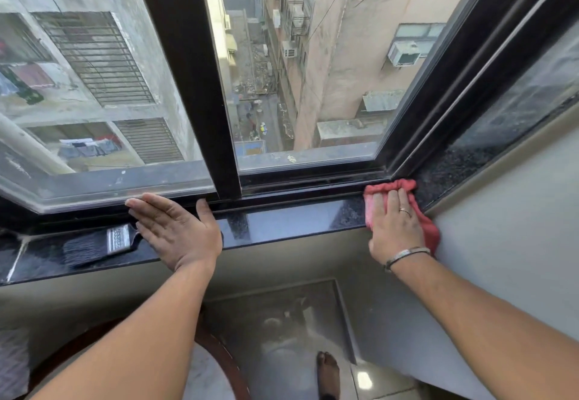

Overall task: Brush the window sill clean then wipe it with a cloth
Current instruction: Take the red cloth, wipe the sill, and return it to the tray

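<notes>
The black granite window sill runs across the frame below the dark window frame. My right hand lies flat on a red cloth, pressing it onto the sill in the right corner. My left hand rests flat on the sill, fingers together and pointing left, holding nothing. A black paint brush with a metal band lies on the sill just left of that hand, bristles pointing left; its handle end is hidden under my left hand.
The sliding window's dark upright stands right behind my left hand. A grey wall meets the sill at the right. Below are a round wooden table edge, a tiled floor and a bare foot.
</notes>
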{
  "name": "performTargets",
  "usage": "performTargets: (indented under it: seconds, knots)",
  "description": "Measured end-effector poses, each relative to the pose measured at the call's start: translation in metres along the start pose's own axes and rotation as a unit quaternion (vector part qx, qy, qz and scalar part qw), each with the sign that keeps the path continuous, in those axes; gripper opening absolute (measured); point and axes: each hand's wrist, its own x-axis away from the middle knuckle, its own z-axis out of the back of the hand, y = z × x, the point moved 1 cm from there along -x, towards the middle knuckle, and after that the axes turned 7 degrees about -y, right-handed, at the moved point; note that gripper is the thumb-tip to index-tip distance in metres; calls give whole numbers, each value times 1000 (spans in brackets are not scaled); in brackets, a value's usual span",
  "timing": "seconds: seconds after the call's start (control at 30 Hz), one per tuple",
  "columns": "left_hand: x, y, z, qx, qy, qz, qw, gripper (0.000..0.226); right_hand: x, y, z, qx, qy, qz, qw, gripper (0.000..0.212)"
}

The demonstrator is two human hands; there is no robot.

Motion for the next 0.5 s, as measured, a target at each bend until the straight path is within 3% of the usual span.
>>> performTargets:
  seconds: [0.3, 0.43, 0.5]
  knots:
    - [0, 3, 2, 6, -5, 6, 1000, 89, -19, 19, 50, 3, -83, 38, 996, 58]
    - [-1, 5, 2, 12, -11, 2, 1000, 89, 13, 22, 39, -3, -68, 21, 997, 39]
    - [-2, 5, 1, 11, -11, 4, 1000, 90, 32, 25, 26, -13, -34, 5, 999, 40]
